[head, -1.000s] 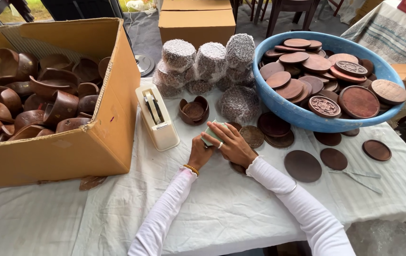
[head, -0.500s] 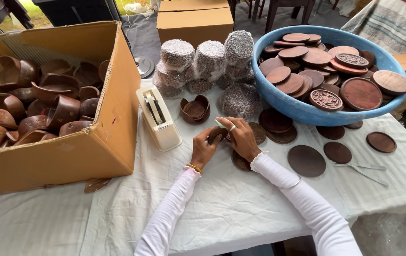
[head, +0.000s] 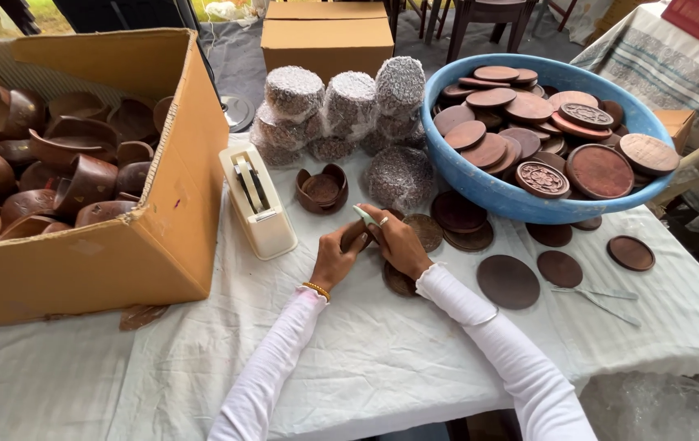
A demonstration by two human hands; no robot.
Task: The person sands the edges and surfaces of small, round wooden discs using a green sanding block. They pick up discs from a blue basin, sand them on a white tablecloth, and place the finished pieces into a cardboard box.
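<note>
Both hands, left hand [head: 335,260] and right hand [head: 398,242], grip one small wooden piece [head: 357,237]; few wrapped bundles [head: 348,102] done, blue tub [head: 488,192] still full.

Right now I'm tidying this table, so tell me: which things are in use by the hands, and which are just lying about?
In use:
left hand and right hand, together on a small brown piece
tape dispenser, close by

Lying about:
cardboard box of wooden bowls
blue basin of wooden discs
wrapped bundles
loose discs
</note>
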